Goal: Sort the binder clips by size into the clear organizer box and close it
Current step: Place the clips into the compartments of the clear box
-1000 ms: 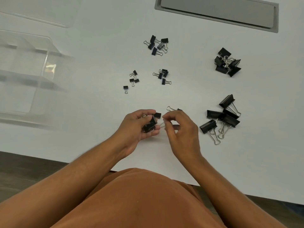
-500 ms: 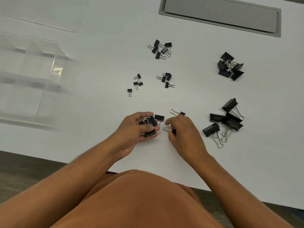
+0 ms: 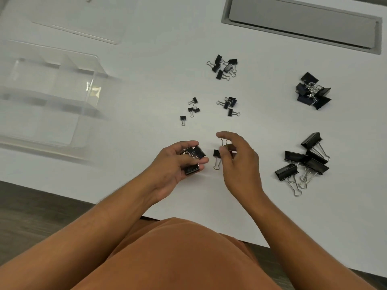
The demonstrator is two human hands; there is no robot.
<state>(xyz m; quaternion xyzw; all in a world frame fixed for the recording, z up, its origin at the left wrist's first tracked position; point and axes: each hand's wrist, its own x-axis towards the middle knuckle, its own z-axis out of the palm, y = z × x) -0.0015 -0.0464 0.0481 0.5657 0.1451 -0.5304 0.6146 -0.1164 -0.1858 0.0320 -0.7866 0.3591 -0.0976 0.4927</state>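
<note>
On white table: left hand cupping several medium clips; right hand pinching one clip. Transferring by wire handles, avoiding spills.

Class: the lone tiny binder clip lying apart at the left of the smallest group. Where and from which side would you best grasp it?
Pinch the tiny clip across its black body from above. It lies flat with its wire loops pointing toward the person, and bare table surrounds it, so fingertips probably fit either side.

Bright even overhead light, soft faint shadows, glare spot on blurred clear organizer box, wide-angle bending at edges.
</note>
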